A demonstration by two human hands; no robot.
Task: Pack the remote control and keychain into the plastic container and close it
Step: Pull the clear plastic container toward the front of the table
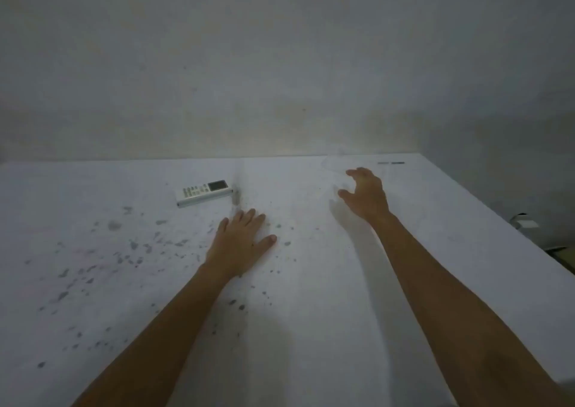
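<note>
A white remote control (pixel 203 192) with a small dark screen lies on the white table (pixel 311 282), at the back, left of centre. Just off its right end sits a small grey object (pixel 236 199), too blurred to identify; it may be the keychain. A clear plastic container (pixel 334 165) shows only as a faint outline near the table's far edge. My right hand (pixel 367 196) hovers at the container's right side with fingers spread and curved, and I cannot tell whether it touches it. My left hand (pixel 242 240) rests flat on the table, in front of the grey object.
Dark grey stains (pixel 124 251) speckle the left half of the table. A plain wall rises right behind the far edge. The table's right edge (pixel 497 220) runs diagonally, with a small white object (pixel 525 221) on the floor beyond it. Two small dark marks (pixel 391 163) sit near the far right corner.
</note>
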